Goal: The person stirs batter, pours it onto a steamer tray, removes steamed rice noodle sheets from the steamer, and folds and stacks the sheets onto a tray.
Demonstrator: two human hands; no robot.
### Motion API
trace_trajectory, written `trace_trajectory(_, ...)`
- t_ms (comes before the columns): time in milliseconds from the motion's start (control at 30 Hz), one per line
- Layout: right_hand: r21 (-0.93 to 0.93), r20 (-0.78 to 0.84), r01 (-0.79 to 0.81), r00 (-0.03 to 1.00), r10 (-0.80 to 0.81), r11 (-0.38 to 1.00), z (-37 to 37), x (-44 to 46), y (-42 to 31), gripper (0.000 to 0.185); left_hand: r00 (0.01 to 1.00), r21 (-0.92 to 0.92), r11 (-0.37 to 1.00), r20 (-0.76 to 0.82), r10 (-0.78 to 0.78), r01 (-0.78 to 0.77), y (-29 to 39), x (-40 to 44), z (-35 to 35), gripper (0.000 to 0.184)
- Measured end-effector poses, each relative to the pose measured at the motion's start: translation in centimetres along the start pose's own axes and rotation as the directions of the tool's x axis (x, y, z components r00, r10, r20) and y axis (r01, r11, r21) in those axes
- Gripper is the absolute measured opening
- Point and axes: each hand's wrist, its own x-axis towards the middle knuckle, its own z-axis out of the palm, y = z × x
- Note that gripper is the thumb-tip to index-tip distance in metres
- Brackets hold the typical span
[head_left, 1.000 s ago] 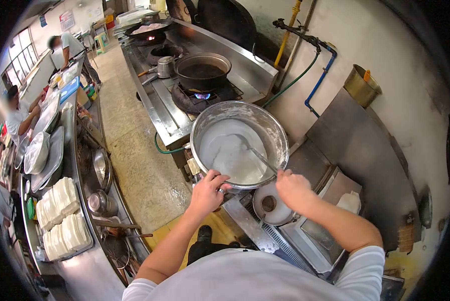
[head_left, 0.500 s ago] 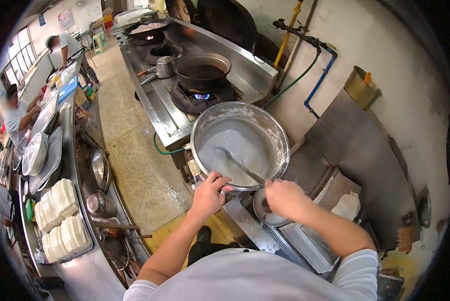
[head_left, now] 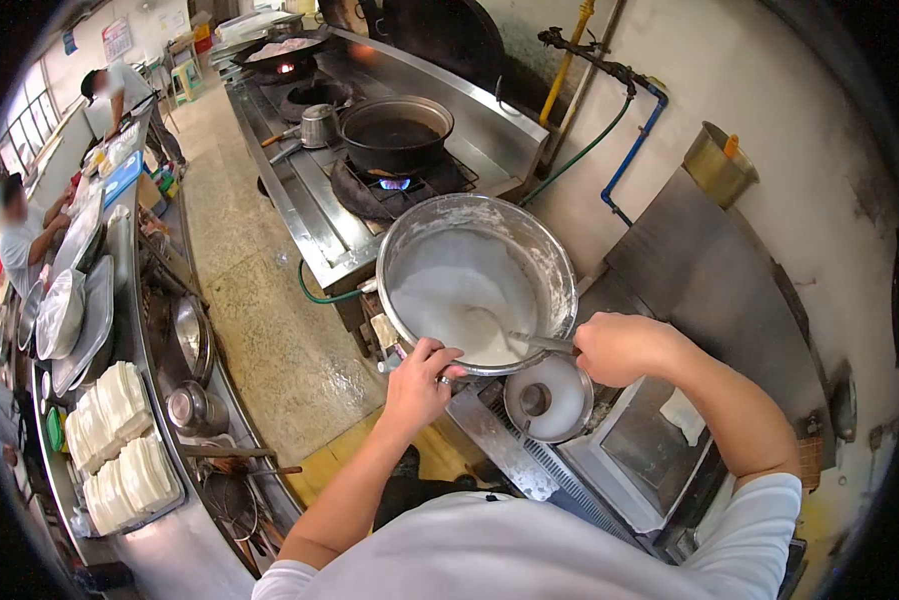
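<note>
A large metal bowl (head_left: 555,240) holds a milky white liquid. My left hand (head_left: 422,386), with a ring on one finger, grips the bowl's near rim at the left. In my right hand (head_left: 624,347), above the bowl's right rim, is the handle of a metal ladle (head_left: 537,341); its head dips into the liquid near the front of the bowl. Below the bowl, a smaller round pot (head_left: 581,409) with whitish contents and a dark round thing in it stands by my right forearm.
A dark pot (head_left: 396,152) sits over a blue flame on the steel stove (head_left: 309,215). Stacked white pieces (head_left: 109,415) lie on a tray at the left counter. Two people (head_left: 119,90) (head_left: 24,235) stand along that counter. A brass-coloured pot (head_left: 714,172) is by the wall.
My right hand has swung to the right and up with the ladle, whose head has moved towards the bowl's near side. My left hand stays on the rim. The view has shifted slightly.
</note>
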Motion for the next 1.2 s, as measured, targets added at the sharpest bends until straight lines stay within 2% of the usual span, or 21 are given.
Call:
trace_trajectory(133,0.103,0.013,0.011,1.0,-0.012,0.995,1.6,0.1,-2.6,0.026,1.0,0.002,1.0,-0.024,0.019,-0.019,-0.3,-0.1,0.3,0.025)
trace_trajectory(167,0.118,-0.067,0.022,0.998,-0.014,0.993,3.5,0.9,-3.2,0.026,0.999,0.002,1.0,-0.027,0.019,-0.019,-0.3,0.0,0.3,0.026)
trace_trajectory(233,-0.081,-0.329,0.07,0.94,-0.093,0.994,7.9,2.9,-4.0,0.032,0.999,0.012,1.0,-0.025,0.02,-0.02,-0.4,-0.1,0.3,0.027)
trace_trajectory(333,-0.16,-0.524,-0.09,0.852,-0.008,0.983,10.5,4.2,-4.4,0.032,1.0,0.037,0.999,-0.017,0.023,-0.023,-0.5,-0.1,0.3,0.027)
trace_trajectory(433,-0.262,-0.464,-0.147,0.886,0.009,0.954,10.1,3.7,-2.4,0.029,1.0,0.045,0.999,-0.016,0.021,-0.021,-0.2,0.0,0.2,0.027)
trace_trajectory(567,-0.066,-0.151,-0.061,0.987,0.051,0.996,4.6,1.4,-0.5,0.021,1.0,0.021,1.0,-0.015,0.023,-0.023,-0.2,0.0,0.3,0.027)
trace_trajectory(600,-0.065,-0.037,-0.065,0.997,0.062,0.996,3.0,1.0,-0.3,0.025,1.0,0.012,1.0,-0.016,0.026,-0.026,-0.2,-0.1,0.3,0.027)
trace_trajectory(700,0.013,0.034,0.019,0.999,-0.019,1.0,0.1,-0.1,-0.5,0.025,1.0,-0.001,1.0,-0.024,0.012,-0.012,0.1,0.0,0.2,0.03)
trace_trajectory(733,0.017,-0.001,0.058,0.998,-0.058,0.998,1.2,0.3,-0.5,0.028,0.999,0.009,1.0,-0.027,0.02,-0.019,0.0,0.0,0.2,0.028)
trace_trajectory(833,0.062,-0.134,0.041,0.99,-0.033,0.997,4.1,1.3,-3.6,0.022,0.999,0.022,0.999,-0.029,0.033,-0.032,-0.2,0.1,0.2,0.025)
trace_trajectory(933,-0.085,-0.467,-0.059,0.884,0.013,0.995,8.9,3.4,-5.4,0.023,1.0,0.02,0.999,-0.017,0.026,-0.026,-0.3,0.2,0.2,0.024)
trace_trajectory(1033,-0.152,-0.494,-0.139,0.868,0.047,0.979,10.2,4.2,-4.2,0.023,1.0,0.039,0.999,-0.013,0.025,-0.024,-0.6,0.0,0.4,0.022)
trace_trajectory(1133,-0.222,-0.387,-0.088,0.922,-0.005,0.971,8.8,3.1,-1.6,0.022,0.999,0.046,0.998,-0.018,0.033,-0.032,-0.7,0.1,0.5,0.021)
trace_trajectory(1200,-0.146,-0.231,-0.041,0.973,0.007,0.988,6.2,2.1,-0.3,0.024,1.0,0.048,0.999,-0.002,0.021,-0.021,-0.5,0.0,0.3,0.021)
